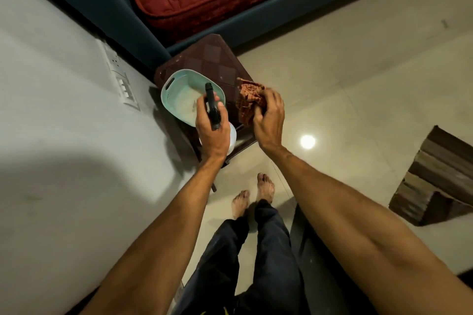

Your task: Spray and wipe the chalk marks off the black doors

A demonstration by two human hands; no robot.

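While left hand (212, 133) grips one black-headed white plastic spray bottle (212, 106) above oval mint plastic basket (179, 79), right hand (270, 116) clutches one crumpled rust checked cloth (248, 100) just right, over brown diamond-patterned stool (217, 59).

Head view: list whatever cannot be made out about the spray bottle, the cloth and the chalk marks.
- Spray bottle: the left hand wraps it in the head view, so the fill level is hidden.
- Cloth: bunched in the right hand, so its size and dampness are unclear.
- Chalk marks: none can be made out anywhere in this view.
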